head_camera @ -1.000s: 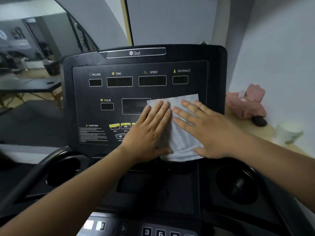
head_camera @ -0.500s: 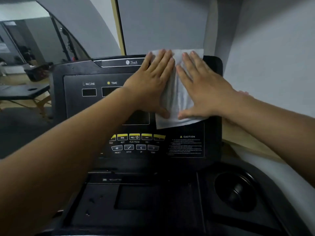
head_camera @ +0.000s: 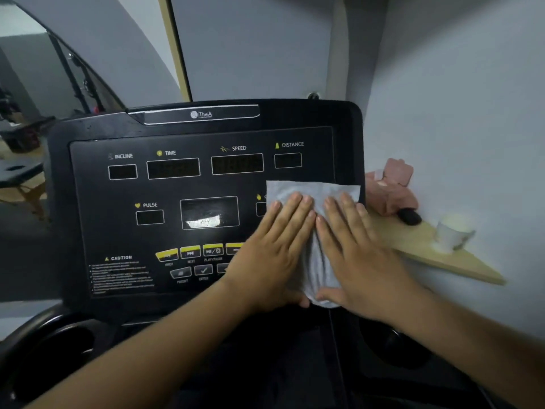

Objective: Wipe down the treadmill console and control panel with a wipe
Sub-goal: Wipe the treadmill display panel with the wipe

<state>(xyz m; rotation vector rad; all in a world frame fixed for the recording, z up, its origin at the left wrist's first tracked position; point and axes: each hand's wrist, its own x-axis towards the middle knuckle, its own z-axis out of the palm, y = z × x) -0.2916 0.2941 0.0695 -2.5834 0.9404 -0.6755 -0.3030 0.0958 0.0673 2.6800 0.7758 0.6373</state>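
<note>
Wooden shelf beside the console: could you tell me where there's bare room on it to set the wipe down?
The shelf is bare at its near, tapering end, in front of the white cup. A smaller bare strip lies between the cup and the console edge. The far end is crowded: a dark object and pink items sit there.

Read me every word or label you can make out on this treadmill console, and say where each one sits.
"TheA": silver strip at the console top.
"INCLINE", "TIME", "SPEED", "DISTANCE": above the top row of windows.
"PULSE": above a small window, middle left.
"CAUTION": heads the warning text, itself too small to read.
"PREV", "NEXT", "PLAY/PAUSE": under the yellow buttons.
Lower button labels: blurred.
The wipe hides one label.
</note>
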